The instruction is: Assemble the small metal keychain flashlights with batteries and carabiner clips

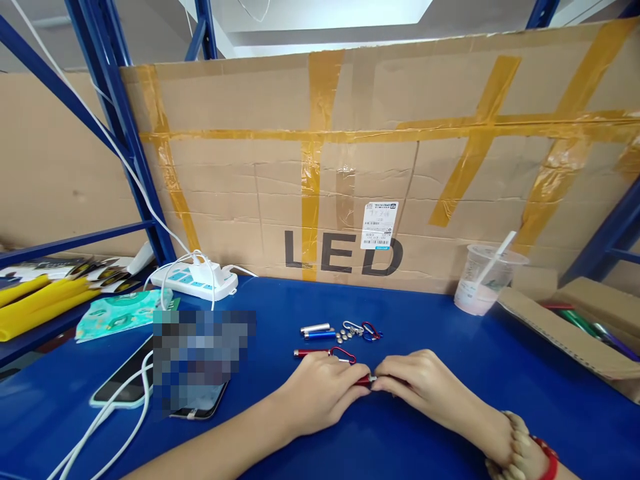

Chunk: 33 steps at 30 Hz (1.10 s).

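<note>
My left hand (323, 393) is closed around a small red metal tube (363, 381), most of it hidden by the fingers. At the tube's right end, my right hand (425, 383) pinches a tiny silvery piece, partly covered by its fingertips. Just beyond my left hand lies another red tube (311, 353) with a red carabiner clip (345, 353) near its end. Farther back are a silver tube (315, 328), a blue tube (320, 336), several small round button cells (343, 337), a silver carabiner (353, 327) and red and blue clips (371, 331).
At the left, phones (200, 408) and white cables (135, 427) lie before a power strip (227, 283). A plastic cup (475, 293) with a straw and an open cardboard box (565, 333) of coloured tubes stand at the right. Taped cardboard (240, 200) closes the back.
</note>
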Tool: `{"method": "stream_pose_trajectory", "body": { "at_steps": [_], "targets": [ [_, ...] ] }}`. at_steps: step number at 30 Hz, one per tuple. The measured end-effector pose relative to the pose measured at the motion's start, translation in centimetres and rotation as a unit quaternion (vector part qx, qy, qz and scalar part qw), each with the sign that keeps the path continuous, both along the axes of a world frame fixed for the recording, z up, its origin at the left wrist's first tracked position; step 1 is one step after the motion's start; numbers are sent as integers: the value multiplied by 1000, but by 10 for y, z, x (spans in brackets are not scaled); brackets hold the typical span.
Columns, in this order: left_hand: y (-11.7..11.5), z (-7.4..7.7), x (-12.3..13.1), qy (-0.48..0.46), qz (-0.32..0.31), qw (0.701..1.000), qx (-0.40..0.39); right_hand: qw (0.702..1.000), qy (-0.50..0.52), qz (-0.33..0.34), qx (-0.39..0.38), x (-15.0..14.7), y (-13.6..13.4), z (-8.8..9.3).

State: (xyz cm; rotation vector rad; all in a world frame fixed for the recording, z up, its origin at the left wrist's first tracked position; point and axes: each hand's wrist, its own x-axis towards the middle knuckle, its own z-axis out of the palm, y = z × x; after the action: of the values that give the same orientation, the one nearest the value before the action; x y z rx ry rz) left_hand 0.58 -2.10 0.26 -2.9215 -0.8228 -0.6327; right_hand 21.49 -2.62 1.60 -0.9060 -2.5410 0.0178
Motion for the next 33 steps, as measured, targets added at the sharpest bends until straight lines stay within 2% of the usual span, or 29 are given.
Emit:
{"method": "stream_pose_trajectory", "body": {
  "at_steps": [16, 24, 33],
  "targets": [
    [-2, 2, 5, -12, 17, 1000, 6, 1000, 10, -2, 13, 4, -1, -1],
    [0, 4, 4, -15, 1, 1000, -4, 1000, 1, -4, 19, 4, -2, 0],
    [-1, 2, 2, 2, 4, 1000, -31, 999, -16, -15, -25, 3, -2, 3]
  ]
}}
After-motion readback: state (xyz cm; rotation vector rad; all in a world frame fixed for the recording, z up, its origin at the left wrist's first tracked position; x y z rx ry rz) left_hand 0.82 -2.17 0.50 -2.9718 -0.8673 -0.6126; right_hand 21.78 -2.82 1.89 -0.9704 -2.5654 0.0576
